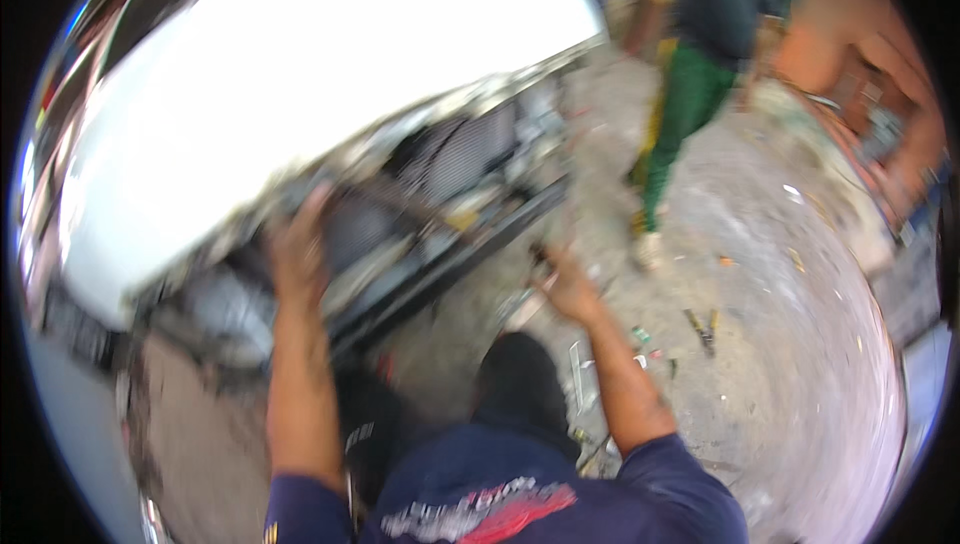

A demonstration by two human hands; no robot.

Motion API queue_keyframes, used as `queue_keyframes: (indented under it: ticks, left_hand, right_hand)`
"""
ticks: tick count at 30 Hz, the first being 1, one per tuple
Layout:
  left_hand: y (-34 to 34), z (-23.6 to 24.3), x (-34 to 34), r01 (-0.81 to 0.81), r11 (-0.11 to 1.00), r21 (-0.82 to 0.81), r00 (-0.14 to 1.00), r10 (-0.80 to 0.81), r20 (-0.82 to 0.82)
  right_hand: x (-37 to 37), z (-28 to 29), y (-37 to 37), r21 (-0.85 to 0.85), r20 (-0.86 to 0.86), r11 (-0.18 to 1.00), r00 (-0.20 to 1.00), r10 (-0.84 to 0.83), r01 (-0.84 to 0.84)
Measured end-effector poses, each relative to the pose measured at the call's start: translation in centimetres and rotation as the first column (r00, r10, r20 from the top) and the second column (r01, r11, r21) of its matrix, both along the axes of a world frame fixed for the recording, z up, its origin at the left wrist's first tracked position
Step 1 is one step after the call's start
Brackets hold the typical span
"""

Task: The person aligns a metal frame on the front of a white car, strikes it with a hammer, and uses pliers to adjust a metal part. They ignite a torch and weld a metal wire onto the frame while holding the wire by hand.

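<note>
A white car hood spans the upper left, over the exposed front end of a car. My left hand reaches up to the hood's near edge. Its fingers are smeared by motion, so their grip is unclear. Away from the car, above the floor, my right hand is closed around a small dark thing, too blurred to name. Below the hood, a radiator shows behind a dark crossbar.
Another person in green trousers stands at the far right of the car, a hand at the hood's far end. Yellow-handled pliers and scattered bits lie on the concrete floor. An orange car body part stands at the upper right.
</note>
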State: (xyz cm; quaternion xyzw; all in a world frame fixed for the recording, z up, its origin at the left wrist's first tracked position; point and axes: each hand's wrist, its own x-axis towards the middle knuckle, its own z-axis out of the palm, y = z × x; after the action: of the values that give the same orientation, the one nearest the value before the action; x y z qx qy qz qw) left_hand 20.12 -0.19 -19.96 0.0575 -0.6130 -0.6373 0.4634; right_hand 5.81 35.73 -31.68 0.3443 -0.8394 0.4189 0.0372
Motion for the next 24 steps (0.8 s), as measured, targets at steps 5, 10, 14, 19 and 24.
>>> queue_keyframes:
  ticks: [5,10,14,19,24]
  left_hand:
    - [-1.2,-3.5,3.7,0.017,0.986,0.168,0.999,-0.021,0.027]
    - [-4.7,-6.8,-0.1,0.125,0.984,0.128,0.988,-0.135,0.074]
    - [-2.7,-7.6,-2.4,0.006,0.988,-0.152,0.99,0.015,0.138]
    - [-4.1,-6.1,-0.9,0.103,0.992,0.078,0.99,-0.109,0.087]
    - [-5.6,-5.7,-1.1,0.117,0.993,0.019,0.985,-0.118,0.124]
  right_hand:
    - [1.5,-22.6,10.7,0.397,0.298,0.911,0.922,-0.246,0.115]
    - [7.6,-34.9,16.8,0.714,0.45,0.699,0.791,-0.413,-0.042]
    - [13.9,-44.5,24.0,0.747,0.545,0.608,0.772,-0.327,-0.269]
    - [16.6,-46.4,24.7,0.689,0.689,0.512,0.682,-0.245,-0.512]
    - [15.9,-45.9,26.2,0.745,0.584,0.601,0.719,-0.378,-0.289]
